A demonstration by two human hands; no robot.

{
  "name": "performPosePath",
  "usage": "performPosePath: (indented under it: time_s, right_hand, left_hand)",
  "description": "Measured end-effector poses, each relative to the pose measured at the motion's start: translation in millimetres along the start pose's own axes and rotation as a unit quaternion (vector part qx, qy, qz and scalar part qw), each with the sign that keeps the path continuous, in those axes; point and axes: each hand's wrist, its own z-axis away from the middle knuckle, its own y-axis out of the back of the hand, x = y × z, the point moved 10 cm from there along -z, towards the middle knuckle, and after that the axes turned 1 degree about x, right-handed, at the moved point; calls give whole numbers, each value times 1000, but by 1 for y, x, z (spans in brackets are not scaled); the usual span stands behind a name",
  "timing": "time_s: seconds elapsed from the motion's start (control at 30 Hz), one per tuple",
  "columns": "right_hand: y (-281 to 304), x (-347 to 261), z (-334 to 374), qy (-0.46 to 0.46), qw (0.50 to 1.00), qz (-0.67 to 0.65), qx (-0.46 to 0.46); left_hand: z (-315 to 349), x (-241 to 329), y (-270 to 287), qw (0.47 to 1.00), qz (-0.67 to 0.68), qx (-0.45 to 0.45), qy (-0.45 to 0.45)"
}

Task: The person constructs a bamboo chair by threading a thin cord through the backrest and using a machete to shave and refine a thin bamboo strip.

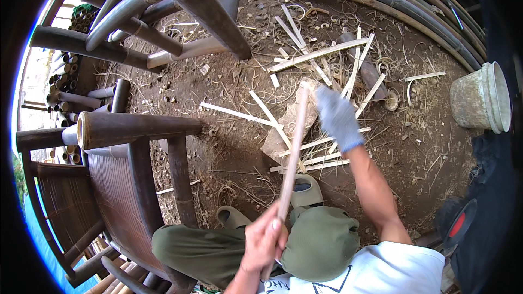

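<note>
My bare left hand (264,240) is closed around the lower part of a long, pale brown stick (295,152), which slants up and away from me. By the stick's far end is my right hand (339,117) in a grey glove with a blue cuff. Motion smears its fingers, so whether they grip anything cannot be made out. Beneath the stick lies a flat, light brown block (275,144) on the ground. Pale split strips (321,54) are scattered around and across it, some crossing one another.
Dark bamboo chair frames (141,130) stand at the left. Long bamboo poles (392,8) lie along the far right, and a stained white bucket (473,98) sits at the right. A short dark bamboo piece (364,65) lies among curled shavings on the dirt floor (430,158).
</note>
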Motion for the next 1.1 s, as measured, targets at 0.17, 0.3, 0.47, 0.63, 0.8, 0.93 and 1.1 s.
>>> performPosePath:
  time_s: [0.17, 0.3, 0.47, 0.63, 0.8, 0.93, 1.1]
  right_hand:
    - [18, -11, 12, 114, 993, -27, 31]
    - [-34, -72, 89, 232, 964, 84, -95]
    - [-37, -46, 71, 162, 984, 59, -44]
    - [-28, -30, 42, 157, 982, 94, -35]
    - [22, 50, -27, -15, 999, 11, 31]
    - [-13, -22, 44, 92, 991, 21, -95]
    - [-29, -43, 68, 185, 977, 88, -54]
  left_hand:
    - [-16, 2, 29, 995, -7, 92, 28]
    - [-41, 15, 30, 993, -9, 119, -2]
    - [-35, 8, 17, 995, -34, 95, -7]
    - [-24, 0, 17, 996, -11, 88, -1]
    - [1, -9, 11, 997, -57, 57, -22]
    - [-23, -3, 31, 992, -43, 121, 9]
    - [-22, 5, 20, 991, -100, 90, -6]
